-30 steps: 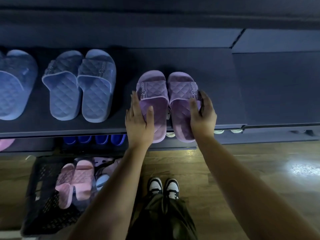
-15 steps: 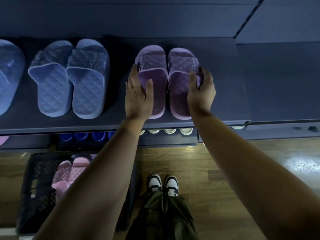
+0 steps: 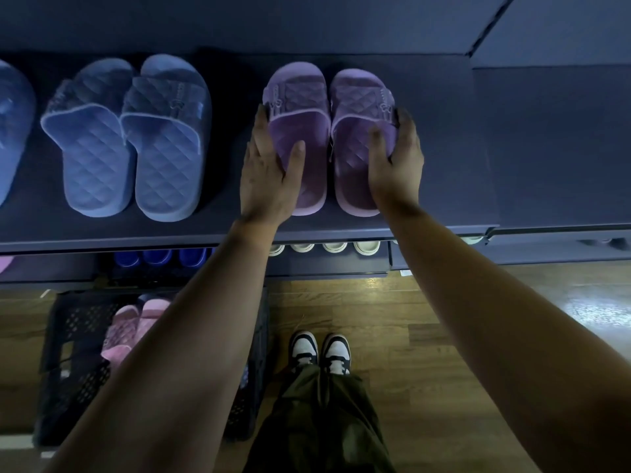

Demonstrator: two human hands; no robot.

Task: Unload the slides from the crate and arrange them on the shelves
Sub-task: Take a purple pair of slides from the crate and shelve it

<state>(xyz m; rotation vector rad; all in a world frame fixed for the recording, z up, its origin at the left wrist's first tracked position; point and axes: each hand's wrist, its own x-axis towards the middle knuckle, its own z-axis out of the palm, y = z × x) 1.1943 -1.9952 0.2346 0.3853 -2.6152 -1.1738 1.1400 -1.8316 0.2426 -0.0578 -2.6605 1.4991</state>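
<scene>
Purple slides (image 3: pixel 300 100) on the shelf (image 3: pixel 444 148): my left hand (image 3: pixel 268 180), fingers straight, presses at 9 o'clock; my right hand (image 3: pixel 399 165), fingers curled, grips at 3 o'clock.

The scene is dimly lit, and a cold blue cast is laid over the upper shelf (image 3: pixel 444 148), where the purple slides (image 3: pixel 297 93) and the blue slides (image 3: pixel 160 158) are rendered muted and slightly soft. Warmer light is caught by the wooden floor (image 3: pixel 444 353), on which a pale patch of glare (image 3: pixel 597 308) is seen near the right edge. The crate (image 3: pixel 75 336) is left in deep shadow, its mesh barely resolved. The shelf edges are slightly bowed by wide-angle distortion, and the forearms (image 3: pixel 170 370) nearest the lens are enlarged and smoothed.
</scene>
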